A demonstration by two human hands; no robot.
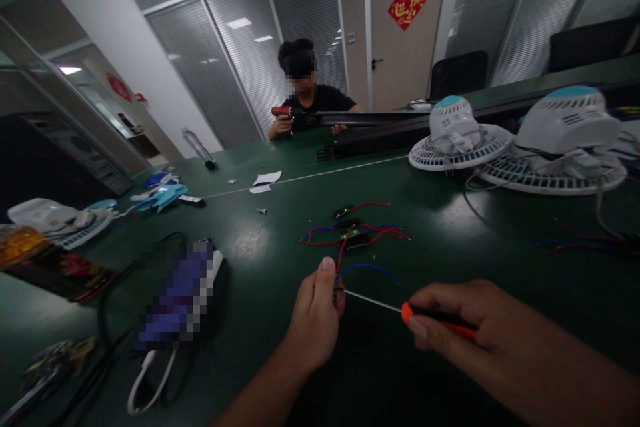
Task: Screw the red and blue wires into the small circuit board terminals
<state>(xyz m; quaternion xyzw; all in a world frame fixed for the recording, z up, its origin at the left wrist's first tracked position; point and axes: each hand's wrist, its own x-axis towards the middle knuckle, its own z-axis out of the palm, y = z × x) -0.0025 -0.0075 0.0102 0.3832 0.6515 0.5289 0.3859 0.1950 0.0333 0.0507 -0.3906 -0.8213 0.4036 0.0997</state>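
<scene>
My left hand [316, 320] is closed in a pinch on a small dark part at its fingertips, with blue and red wires [367, 268] running from it. My right hand [460, 323] grips a screwdriver [400, 310] with an orange and black handle; its thin metal shaft points left and its tip meets the part in my left hand. Just beyond my hands a bundle of red, blue and black wires with a small green circuit board [356, 235] lies on the dark green table [280, 247].
Two white fan parts [457, 137] [565, 143] lie at the right. A pixelated object with a white cable [177, 300] sits at the left, beside packaging [55, 267]. Paper scraps [267, 180] lie further back. A person across the table holds a red tool [283, 112].
</scene>
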